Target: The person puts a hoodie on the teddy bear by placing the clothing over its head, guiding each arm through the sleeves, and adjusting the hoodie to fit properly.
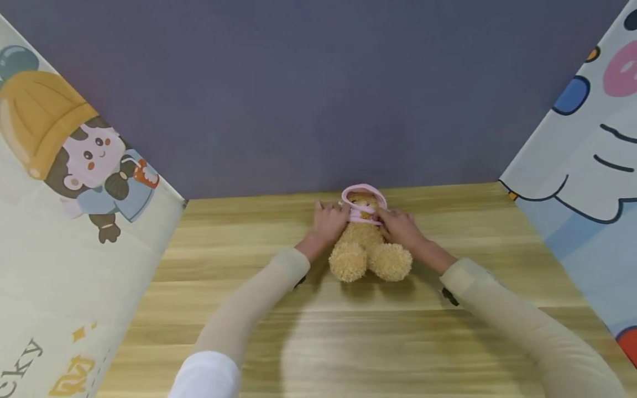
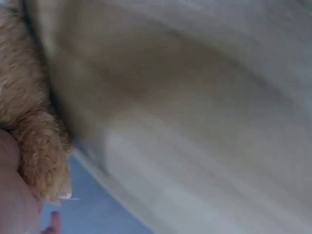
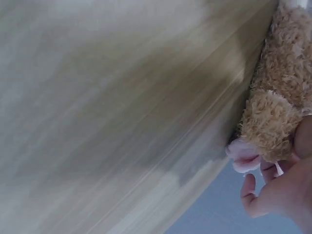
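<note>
A light-brown teddy bear (image 1: pixel 358 236) lies on its back on the wood-grain table, its legs toward me. A small pink hooded top (image 1: pixel 359 214) covers its upper chest and rings its head. At the garment's left edge my left hand (image 1: pixel 329 222) pinches the cloth. Opposite, my right hand (image 1: pixel 403 228) grips the right edge, thumb beside the bear's arm. In the left wrist view, the bear's furry arm (image 2: pixel 44 156) is next to the left hand (image 2: pixel 14 195). Pink cloth (image 3: pixel 243 155) shows by the bear's arm and the right hand (image 3: pixel 282 195) in the right wrist view.
The wood-grain table (image 1: pixel 239 260) ends at a dark grey-blue wall (image 1: pixel 318 99) just behind the bear's head. Printed cartoon panels stand on both sides, a left panel (image 1: pixel 64 287) and a right panel (image 1: pixel 572 188).
</note>
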Demonstrator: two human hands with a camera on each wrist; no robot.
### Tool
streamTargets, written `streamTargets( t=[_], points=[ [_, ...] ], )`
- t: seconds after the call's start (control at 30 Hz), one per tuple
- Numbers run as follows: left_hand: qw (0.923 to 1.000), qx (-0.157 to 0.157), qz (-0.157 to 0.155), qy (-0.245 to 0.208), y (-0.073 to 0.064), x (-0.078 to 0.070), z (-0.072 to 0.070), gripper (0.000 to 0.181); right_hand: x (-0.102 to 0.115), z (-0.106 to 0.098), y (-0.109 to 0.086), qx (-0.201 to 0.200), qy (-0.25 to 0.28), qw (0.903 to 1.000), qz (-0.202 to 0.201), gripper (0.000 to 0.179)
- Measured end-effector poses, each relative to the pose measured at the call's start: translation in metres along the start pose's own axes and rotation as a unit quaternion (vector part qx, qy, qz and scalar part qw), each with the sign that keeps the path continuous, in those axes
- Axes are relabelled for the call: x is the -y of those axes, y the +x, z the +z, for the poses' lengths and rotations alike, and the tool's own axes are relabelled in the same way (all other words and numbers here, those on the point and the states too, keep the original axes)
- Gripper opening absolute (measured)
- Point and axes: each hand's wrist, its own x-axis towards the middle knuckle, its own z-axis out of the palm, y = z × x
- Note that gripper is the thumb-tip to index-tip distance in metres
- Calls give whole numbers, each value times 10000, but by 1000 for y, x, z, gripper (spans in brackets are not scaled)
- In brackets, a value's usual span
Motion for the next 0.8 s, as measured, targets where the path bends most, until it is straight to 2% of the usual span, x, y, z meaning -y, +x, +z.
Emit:
streamTargets(
  t=[0.1,0.2,0.27,0.33,0.43,0.57,0.7,0.8],
  points=[
    [9981,375,-218,-432,-3,5,-4,24,-1,2,-2,-133,262,9995,-77,17],
    [9909,810,-345,-1014,-2,14,-4,43,-6,5,-1,-322,478,9980,-274,19],
    [9874,976,-290,-1208,0,21,-2,56,-9,8,1,-326,541,9974,-337,20],
    [9871,985,-50,-1263,2,26,1,62,-12,10,2,-244,558,9976,-318,21],
    [9895,741,457,-1150,6,31,7,62,-14,12,1,-95,609,9980,-168,20],
    [9876,127,932,-1255,12,33,12,49,-14,12,-2,32,638,9980,-18,18],
    [9813,-487,1047,-1538,17,24,11,30,-15,9,-8,62,611,9979,216,17],
    [9773,-683,927,-1779,19,11,9,22,-18,6,-12,-32,507,9981,359,16]
  ],
)
